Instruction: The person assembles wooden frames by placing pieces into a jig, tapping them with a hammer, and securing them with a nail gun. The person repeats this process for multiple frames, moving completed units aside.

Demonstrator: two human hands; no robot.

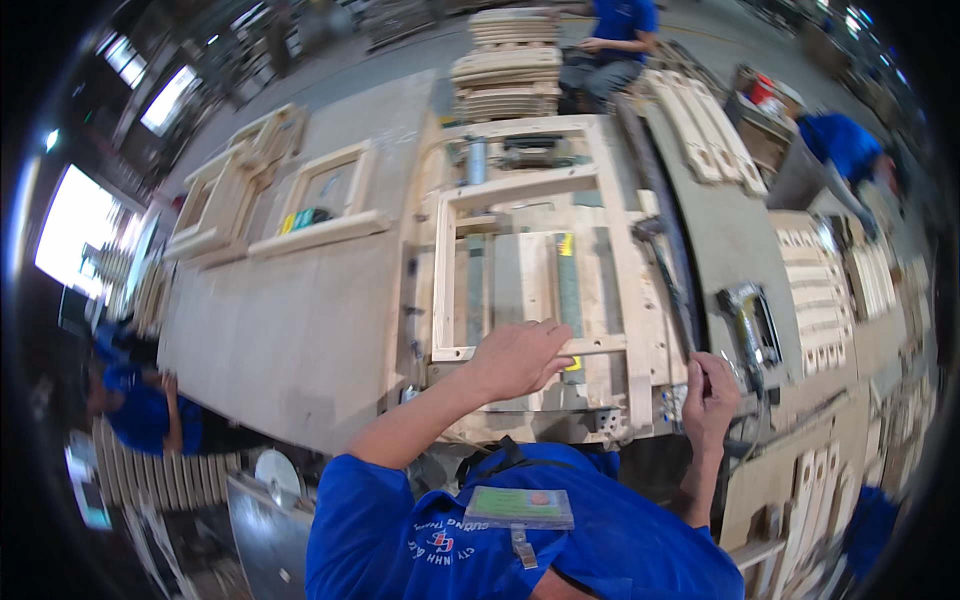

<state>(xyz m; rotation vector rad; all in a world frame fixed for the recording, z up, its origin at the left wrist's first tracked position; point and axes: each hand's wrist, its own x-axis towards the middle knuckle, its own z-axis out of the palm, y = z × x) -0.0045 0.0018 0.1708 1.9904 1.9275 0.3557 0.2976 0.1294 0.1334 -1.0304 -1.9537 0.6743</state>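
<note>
A pale wooden frame lies on the jig in front of me, its near rail running crosswise. My left hand is closed over that near rail, fingers curled across the wood. To the right, my right hand is closed at the near end of a hammer's handle. The hammer points away from me along the right side of the frame, its dark head at the far end. Under and inside the frame lie wooden slats and greenish strips with yellow marks.
A nail gun lies on the right bench. A grey-blue can stands behind the frame. Assembled wooden frames and a green-yellow tape measure rest on the left board. Stacked slats and co-workers in blue surround the bench.
</note>
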